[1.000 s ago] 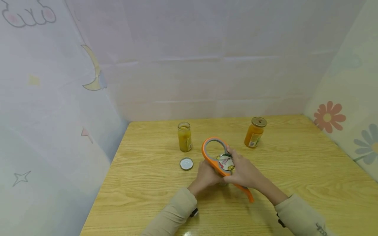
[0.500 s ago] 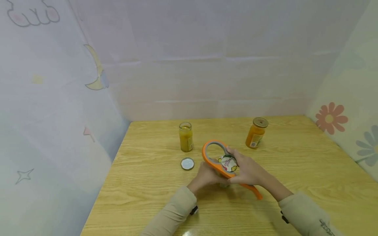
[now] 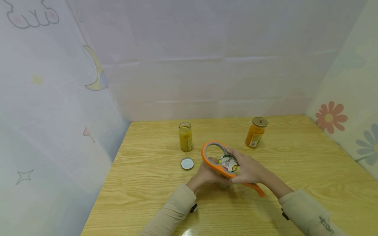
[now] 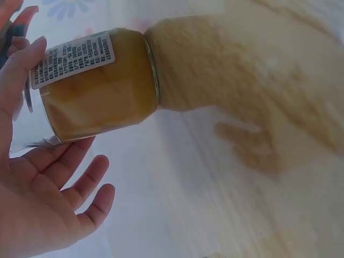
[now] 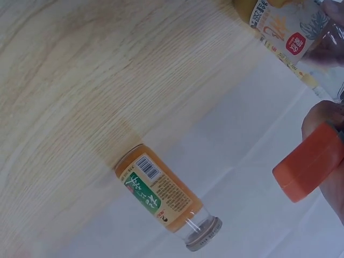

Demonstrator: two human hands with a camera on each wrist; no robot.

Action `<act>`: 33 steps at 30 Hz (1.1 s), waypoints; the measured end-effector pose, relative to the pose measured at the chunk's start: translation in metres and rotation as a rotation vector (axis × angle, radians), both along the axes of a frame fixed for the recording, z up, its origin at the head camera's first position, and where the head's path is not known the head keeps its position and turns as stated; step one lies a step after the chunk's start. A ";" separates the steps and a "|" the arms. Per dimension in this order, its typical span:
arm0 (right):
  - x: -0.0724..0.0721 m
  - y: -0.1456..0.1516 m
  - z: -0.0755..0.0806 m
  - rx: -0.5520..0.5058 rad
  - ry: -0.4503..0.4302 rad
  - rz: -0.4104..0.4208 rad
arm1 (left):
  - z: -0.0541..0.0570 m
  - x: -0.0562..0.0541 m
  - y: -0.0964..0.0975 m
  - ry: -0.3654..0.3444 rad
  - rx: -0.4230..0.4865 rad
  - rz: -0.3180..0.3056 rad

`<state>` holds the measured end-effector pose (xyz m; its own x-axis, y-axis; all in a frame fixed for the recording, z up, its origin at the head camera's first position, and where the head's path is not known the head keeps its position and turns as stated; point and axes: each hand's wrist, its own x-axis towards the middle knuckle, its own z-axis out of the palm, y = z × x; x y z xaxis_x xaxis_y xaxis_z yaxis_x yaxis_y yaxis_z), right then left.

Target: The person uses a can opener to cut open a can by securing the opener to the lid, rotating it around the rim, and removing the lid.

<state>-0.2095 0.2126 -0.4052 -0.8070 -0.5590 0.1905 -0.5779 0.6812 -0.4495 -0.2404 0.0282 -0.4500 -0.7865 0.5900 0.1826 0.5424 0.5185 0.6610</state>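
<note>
A glass jar of yellow-brown contents (image 4: 102, 88) stands on the table with my left hand (image 3: 206, 173) holding its upper part. In the left wrist view, the thumb and fingers go round the glass near its top. Over the jar's printed lid (image 3: 229, 164) sits an orange and grey jar opener (image 3: 217, 167), the lid lying within one of its two rings. My right hand (image 3: 249, 168) grips the opener around the lid, with the orange handle end sticking out toward the lower right. In the right wrist view, that handle (image 5: 309, 164) hides part of the hand.
Behind and left stands an uncapped jar of yellow contents (image 3: 185, 137). Its nearer neighbour is a loose lid (image 3: 187, 163), pale inside up, on the wooden table (image 3: 141, 183). A capped orange jar (image 3: 255, 133) stands back right. Sheeted walls (image 3: 189, 78) border the table.
The opener's handle end has swung a little to the right and away, with my right hand shifting slightly right. My left hand keeps its hold on the jar.
</note>
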 end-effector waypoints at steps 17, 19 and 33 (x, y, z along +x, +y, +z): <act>-0.004 0.009 0.002 -0.023 -0.008 0.075 | 0.003 -0.008 0.001 -0.041 -0.056 -0.175; -0.005 0.010 0.003 -0.028 -0.013 0.071 | 0.003 -0.009 0.001 -0.048 -0.008 -0.207; -0.002 0.019 0.019 -0.179 0.021 0.006 | 0.014 -0.008 -0.015 -0.266 0.084 -0.065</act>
